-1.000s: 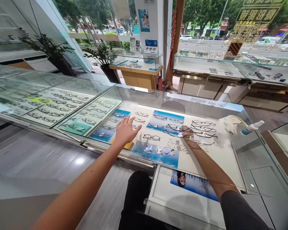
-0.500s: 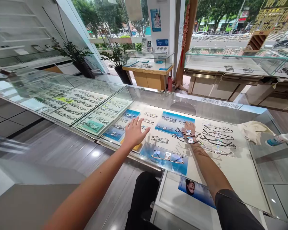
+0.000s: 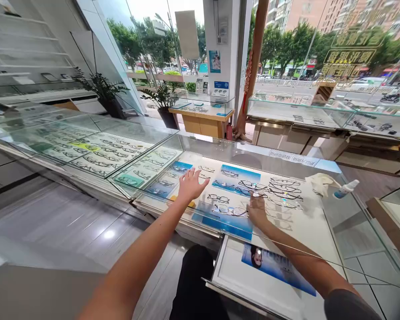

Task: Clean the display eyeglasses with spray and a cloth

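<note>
My left hand (image 3: 191,184) is over the glass display case (image 3: 200,229), fingers spread and holding nothing. Clear-lensed eyeglasses (image 3: 230,210) overlap the upper edge of a blue card (image 3: 225,225). At the right end of this pair, my right hand (image 3: 258,211) has its fingers curled and appears to grip it; the fingertips are partly hidden. Just beyond that hand are dark-framed eyeglasses (image 3: 252,189). A smaller pair of eyeglasses (image 3: 218,198) lies between my hands. Further right, several eyeglasses (image 3: 286,192) form a column.
A spray bottle (image 3: 346,189) and a pale cloth (image 3: 322,183) are at the case's right end. Close to me, an open drawer (image 3: 230,266) contains a blue leaflet (image 3: 278,269). More eyeglasses fill the cases leftward. Potted plants (image 3: 165,104) stand near the window.
My right hand has come nearer to me, from behind the dark frames to the clear-lensed pair, which has shifted up on its card. My left hand stays spread. The view has tilted upward.
</note>
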Available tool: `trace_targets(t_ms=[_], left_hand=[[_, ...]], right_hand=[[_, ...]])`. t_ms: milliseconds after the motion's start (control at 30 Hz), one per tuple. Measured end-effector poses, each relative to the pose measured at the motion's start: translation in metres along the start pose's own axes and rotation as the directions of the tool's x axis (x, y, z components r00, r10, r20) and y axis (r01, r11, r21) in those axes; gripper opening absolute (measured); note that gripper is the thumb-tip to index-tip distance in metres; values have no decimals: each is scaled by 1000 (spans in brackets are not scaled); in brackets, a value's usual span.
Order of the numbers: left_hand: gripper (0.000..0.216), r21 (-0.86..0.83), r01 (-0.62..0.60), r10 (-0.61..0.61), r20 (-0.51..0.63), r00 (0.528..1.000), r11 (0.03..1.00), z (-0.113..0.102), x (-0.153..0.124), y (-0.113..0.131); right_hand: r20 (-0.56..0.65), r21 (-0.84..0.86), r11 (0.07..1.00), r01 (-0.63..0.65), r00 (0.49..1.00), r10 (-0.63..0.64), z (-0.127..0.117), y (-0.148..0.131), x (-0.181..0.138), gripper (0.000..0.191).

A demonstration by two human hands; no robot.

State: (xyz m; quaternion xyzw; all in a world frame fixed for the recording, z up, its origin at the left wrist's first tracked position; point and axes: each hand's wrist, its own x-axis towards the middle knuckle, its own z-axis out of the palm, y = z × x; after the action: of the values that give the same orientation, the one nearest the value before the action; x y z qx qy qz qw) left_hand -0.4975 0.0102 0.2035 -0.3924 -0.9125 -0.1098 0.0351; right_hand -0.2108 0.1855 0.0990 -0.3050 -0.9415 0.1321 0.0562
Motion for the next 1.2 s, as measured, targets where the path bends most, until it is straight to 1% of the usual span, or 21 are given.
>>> trace_targets(t_ms=[67,133,200,233,300,333,433,467,567,633,667,700,733,767,833,900,1000,1067,1133,1200], left_hand=[[79,0,2,-2,-10,1000,1000,0,0,0],[79,2,-3,3,-19,1000,1000,0,0,1],[79,5,-4,4,-21,1000,1000,0,0,1],[80,7,-3,3,-20,1000,1000,0,0,1],[81,9,-4,4,-16,1000,1000,1,0,1],[82,8,-6,6,-14,1000,1000,1,0,1],[84,4,-11,11,-6,1000,1000,3,0,1],[85,3,-12,12,-4,1000,1000,4,0,1],[84,-2,-12,12,-3,1000,1000,4,0,1],[85,-7,-11,11,-5,1000,1000,3,0,2],[85,-10,-11,11,-8,1000,1000,3,-1,2],[84,-14,-11,11,-14,1000,1000,3,-1,2],[84,-17,-13,12,-21,1000,1000,3,-1,2],[84,-20,-15,14,-27,1000,1000,3,-1,2],[83,-25,-16,15,-36,999,1000,4,0,2],[83,-28,-12,11,-37,999,1000,5,0,2],[82,-27,-6,5,-35,999,1000,5,1,2],[82,-25,-8,7,-38,999,1000,4,1,2],[82,-26,-10,9,-43,999,1000,3,0,3],[81,-33,-8,7,-45,999,999,1,-1,3]], right_hand=[[21,-9,1000,-6,1000,6,1,-2,-37,65],[70,-3,1000,20,997,-19,-3,-1,-75,69],[137,17,999,50,989,-52,-16,0,-111,69],[188,44,997,64,980,-71,-26,-1,-127,69],[356,165,984,66,926,-122,-51,-4,-153,75],[408,222,974,48,903,-137,-66,-7,-164,77],[491,346,938,-8,854,-174,-111,-17,-194,78],[503,379,925,-32,846,-177,-124,-20,-204,77],[525,453,891,-43,820,-227,-163,-32,-234,74],[495,480,877,-12,829,-260,-187,-39,-249,71],[491,471,882,-10,834,-253,-200,-42,-251,71],[481,447,895,-11,846,-229,-212,-45,-250,72],[450,417,909,-3,869,-204,-224,-47,-244,74],[406,387,922,23,894,-192,-234,-48,-232,76],[258,342,933,107,944,-203,-249,-46,-195,77],[154,295,944,148,968,-200,-253,-43,-146,77],[110,185,974,131,982,-153,-242,-39,-67,76],[118,124,989,86,988,-101,-228,-39,-23,76],[118,102,993,52,991,-64,-213,-38,10,73],[125,85,996,26,992,-36,-199,-36,32,74]])
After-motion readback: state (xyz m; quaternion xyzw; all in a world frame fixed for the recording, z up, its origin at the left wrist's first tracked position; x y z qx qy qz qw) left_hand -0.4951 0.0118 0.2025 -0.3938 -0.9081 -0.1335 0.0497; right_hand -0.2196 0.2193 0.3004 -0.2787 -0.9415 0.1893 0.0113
